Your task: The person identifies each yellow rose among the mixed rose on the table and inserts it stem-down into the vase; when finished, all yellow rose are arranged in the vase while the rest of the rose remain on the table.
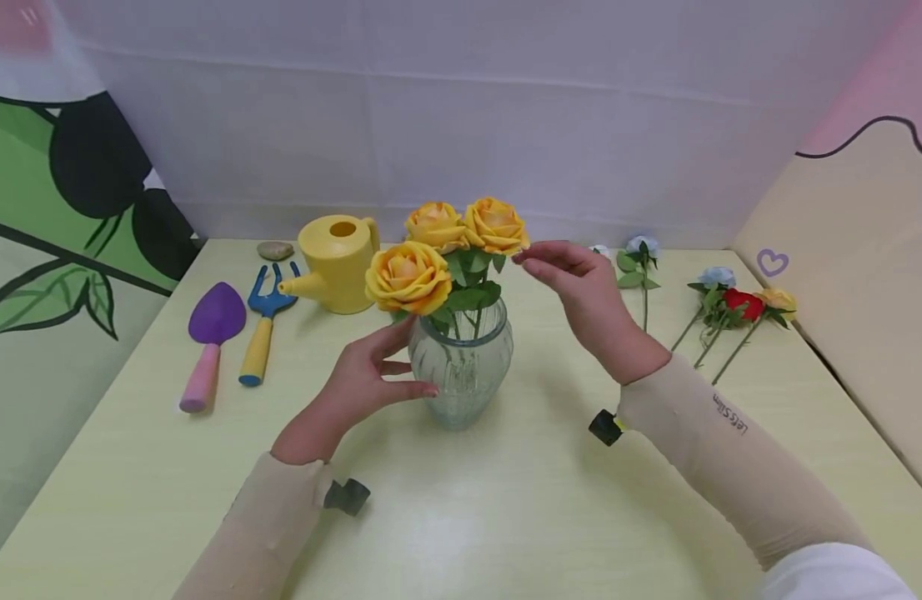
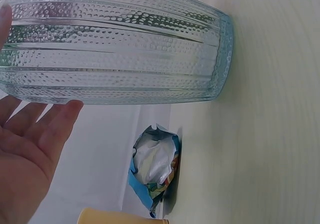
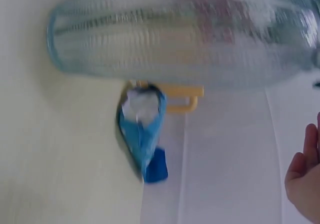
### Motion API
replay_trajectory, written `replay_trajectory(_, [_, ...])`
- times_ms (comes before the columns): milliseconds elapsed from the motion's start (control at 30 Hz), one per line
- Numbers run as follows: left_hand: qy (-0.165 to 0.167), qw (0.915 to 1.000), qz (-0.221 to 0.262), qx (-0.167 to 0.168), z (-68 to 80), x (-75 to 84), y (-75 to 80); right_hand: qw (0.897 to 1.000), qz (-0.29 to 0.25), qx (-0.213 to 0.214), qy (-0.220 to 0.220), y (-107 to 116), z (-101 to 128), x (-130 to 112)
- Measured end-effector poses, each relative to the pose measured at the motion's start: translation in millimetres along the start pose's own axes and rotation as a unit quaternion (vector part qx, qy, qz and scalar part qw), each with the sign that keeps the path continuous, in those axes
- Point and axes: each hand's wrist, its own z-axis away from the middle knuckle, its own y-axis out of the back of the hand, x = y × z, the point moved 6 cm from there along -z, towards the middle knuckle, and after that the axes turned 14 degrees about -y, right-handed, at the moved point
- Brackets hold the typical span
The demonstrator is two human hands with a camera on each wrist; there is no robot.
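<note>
A clear ribbed glass vase (image 1: pixel 468 392) stands upright at the middle of the table, holding three yellow roses (image 1: pixel 408 277) with green leaves. My left hand (image 1: pixel 359 379) holds the vase from its left side, thumb near the front and fingers around the back. In the left wrist view, fingertips of that hand (image 2: pixel 35 144) lie against the bumpy glass (image 2: pixel 125 49). My right hand (image 1: pixel 596 304) is raised at the right of the bouquet, its fingertips right at the edge of the right rose (image 1: pixel 496 225). Only part of this hand (image 3: pixel 307 184) shows in the right wrist view.
A yellow watering can (image 1: pixel 341 267), a blue fork (image 1: pixel 262 325), a purple trowel (image 1: pixel 213 333) and a stone (image 1: pixel 275 250) lie at left. Red (image 1: pixel 742 304), blue (image 1: pixel 716 277) and other flowers lie at right. Behind the vase sits an opened blue packet (image 2: pixel 155 159).
</note>
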Motion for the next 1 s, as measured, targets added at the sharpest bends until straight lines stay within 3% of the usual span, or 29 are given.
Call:
replay_trajectory(233, [0.003,1.0000,0.000,0.000,0.2,0.4,-0.6,0.994,-0.082,0.072,0.013,77.3,-9.6,-7.0])
replay_trajectory(333, [0.008,1.0000,0.000,0.001,-0.1,0.3,-0.5,0.987,-0.110,0.120,0.016,116.7,-11.3,-7.3])
replay_trajectory(433, [0.010,1.0000,0.000,0.001,0.4,0.0,-0.5,0.976,-0.127,0.177,-0.008,157.3,-9.0,-3.5])
replay_trajectory(600, [0.005,1.0000,-0.001,0.002,0.9,0.1,-1.1,0.947,-0.141,0.279,-0.076,225.2,5.0,9.8])
replay_trajectory(767, [0.000,1.0000,-0.003,0.002,-0.5,0.8,-1.0,0.904,-0.158,0.366,-0.154,283.7,26.1,30.7])
replay_trajectory(1000, [0.004,1.0000,0.004,0.001,-0.4,1.0,-0.6,0.854,-0.094,0.429,-0.278,325.3,54.3,62.6])
